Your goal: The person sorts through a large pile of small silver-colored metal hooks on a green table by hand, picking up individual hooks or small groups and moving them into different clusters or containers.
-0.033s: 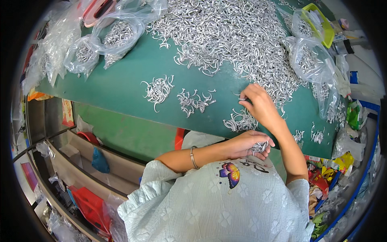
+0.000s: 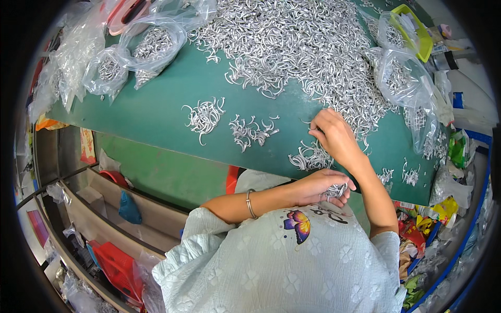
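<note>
My left hand (image 2: pixel 324 188), palm up close to my body, is cupped around several small silvery curved metal pieces (image 2: pixel 336 191). Above the table edge, my right hand (image 2: pixel 334 133) has its fingertips pinched together; whatever is between them is hidden. Just below that hand lies a small pile of curved pieces (image 2: pixel 311 156). Two more small piles, one of long curved pieces (image 2: pixel 205 116) and one of pieces looking shorter (image 2: pixel 252 130), sit to the left. A great heap of the same pieces (image 2: pixel 297 41) spreads over the far side of the green table (image 2: pixel 156 117).
Clear plastic bags of pieces stand at the far left (image 2: pixel 151 49) and right (image 2: pixel 399 78). A yellow-green basket (image 2: pixel 417 34) is at the far right. Small clusters (image 2: pixel 411 173) lie by the right front edge. Drawers (image 2: pixel 130 208) and a red plastic item (image 2: pixel 119 268) are at lower left.
The fingertips of my right hand have shifted slightly, and the sliver of metal that showed at them is now hidden. My left hand has stayed in place.
</note>
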`<control>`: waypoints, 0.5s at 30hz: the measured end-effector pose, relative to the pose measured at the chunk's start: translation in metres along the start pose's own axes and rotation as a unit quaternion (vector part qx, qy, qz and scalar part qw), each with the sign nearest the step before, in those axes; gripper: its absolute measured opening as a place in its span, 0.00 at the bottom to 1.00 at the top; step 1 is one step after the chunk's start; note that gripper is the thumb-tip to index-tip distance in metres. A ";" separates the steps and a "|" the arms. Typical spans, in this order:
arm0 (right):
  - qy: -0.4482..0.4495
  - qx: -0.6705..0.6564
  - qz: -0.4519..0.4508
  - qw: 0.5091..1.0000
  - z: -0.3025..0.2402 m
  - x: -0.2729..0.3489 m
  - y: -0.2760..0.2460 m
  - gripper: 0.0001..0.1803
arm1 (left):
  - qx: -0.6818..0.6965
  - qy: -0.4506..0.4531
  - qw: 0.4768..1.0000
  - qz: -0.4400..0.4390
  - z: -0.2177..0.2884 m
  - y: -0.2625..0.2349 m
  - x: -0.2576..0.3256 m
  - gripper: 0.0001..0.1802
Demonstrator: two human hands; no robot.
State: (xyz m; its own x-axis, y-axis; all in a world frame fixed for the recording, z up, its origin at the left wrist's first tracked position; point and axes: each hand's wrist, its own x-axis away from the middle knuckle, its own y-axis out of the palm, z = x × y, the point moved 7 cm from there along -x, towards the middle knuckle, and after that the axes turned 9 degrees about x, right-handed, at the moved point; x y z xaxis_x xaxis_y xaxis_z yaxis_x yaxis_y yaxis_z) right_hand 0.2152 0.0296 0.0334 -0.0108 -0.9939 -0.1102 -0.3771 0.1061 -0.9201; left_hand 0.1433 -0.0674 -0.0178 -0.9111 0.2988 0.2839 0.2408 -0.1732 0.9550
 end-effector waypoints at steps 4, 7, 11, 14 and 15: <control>0.026 -0.057 -0.019 0.998 0.002 0.002 -0.005 0.07 | 0.011 0.008 1.000 0.008 0.002 -0.002 0.003 0.15; 0.060 -0.175 -0.087 0.979 -0.005 -0.008 0.002 0.07 | 0.010 0.013 1.000 0.004 0.001 -0.002 0.002 0.15; 0.081 -0.246 -0.153 0.954 -0.019 -0.031 0.011 0.06 | 0.005 0.012 1.000 -0.001 -0.004 -0.004 0.000 0.15; 0.111 -0.279 -0.135 0.944 -0.010 -0.034 0.010 0.05 | 0.018 0.019 1.000 0.002 0.000 -0.008 0.004 0.15; 0.127 -0.294 -0.122 0.940 -0.006 -0.030 0.007 0.06 | 0.019 0.025 1.000 0.005 0.001 -0.008 0.005 0.15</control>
State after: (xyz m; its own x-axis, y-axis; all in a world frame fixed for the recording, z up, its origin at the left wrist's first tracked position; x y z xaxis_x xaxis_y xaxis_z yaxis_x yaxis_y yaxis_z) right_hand 0.2077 0.0605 0.0325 -0.0514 -0.9697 0.2388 -0.8424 -0.0864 -0.5319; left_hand 0.1375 -0.0631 -0.0243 -0.9237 0.2507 0.2896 0.2616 -0.1394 0.9551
